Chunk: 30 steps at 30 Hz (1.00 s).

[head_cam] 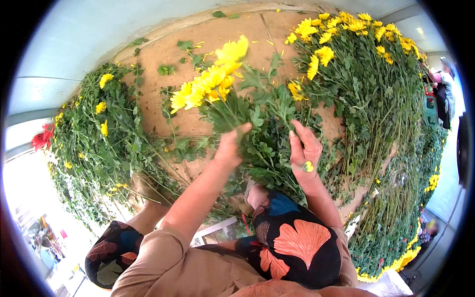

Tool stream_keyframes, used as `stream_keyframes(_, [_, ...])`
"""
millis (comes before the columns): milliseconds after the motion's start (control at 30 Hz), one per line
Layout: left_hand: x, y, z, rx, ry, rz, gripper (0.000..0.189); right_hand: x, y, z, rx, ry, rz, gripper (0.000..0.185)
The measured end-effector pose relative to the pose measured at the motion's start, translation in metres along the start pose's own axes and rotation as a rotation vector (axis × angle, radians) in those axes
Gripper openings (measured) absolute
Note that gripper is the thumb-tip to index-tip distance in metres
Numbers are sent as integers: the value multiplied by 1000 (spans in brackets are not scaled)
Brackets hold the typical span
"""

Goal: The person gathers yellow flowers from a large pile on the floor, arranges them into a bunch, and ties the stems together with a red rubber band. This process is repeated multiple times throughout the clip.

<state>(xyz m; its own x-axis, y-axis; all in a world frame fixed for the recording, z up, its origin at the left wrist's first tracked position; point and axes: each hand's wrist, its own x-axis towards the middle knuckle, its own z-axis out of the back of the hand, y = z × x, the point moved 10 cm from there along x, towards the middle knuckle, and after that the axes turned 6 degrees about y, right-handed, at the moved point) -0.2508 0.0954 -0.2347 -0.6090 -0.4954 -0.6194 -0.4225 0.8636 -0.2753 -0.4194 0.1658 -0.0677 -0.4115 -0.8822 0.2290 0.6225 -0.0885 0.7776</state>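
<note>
My left hand (233,145) grips a bunch of yellow chrysanthemums (211,83) by the stems just below the leaves, the flower heads pointing up and to the left. To its right, my right hand (305,150) pinches a leafy green stem (284,107) between thumb and fingers; whether that stem bears a flower is unclear. A small yellow bloom (308,166) shows at the right wrist. Leafy cut stems (265,174) lie between and below my hands, above my knee.
A large heap of chrysanthemums (363,74) covers the right side, and a heap of green stems with few blooms (115,107) the left. Loose leaves and petals lie on the brown board (245,29). A person (443,92) stands at the far right near a green crate (431,109).
</note>
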Motion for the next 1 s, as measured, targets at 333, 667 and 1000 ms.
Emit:
stream_keyframes(333, [-1, 8, 3, -80, 76, 61, 34, -16, 3, -51, 106, 334, -112, 27])
stream_keyframes(667, [-20, -6, -41, -32, 213, 46, 53, 39, -2, -43, 440, 241, -341, 28])
stream_keyframes(1000, [-78, -43, -64, 23, 204, -135, 52, -23, -65, 6, 770, -156, -524, 25])
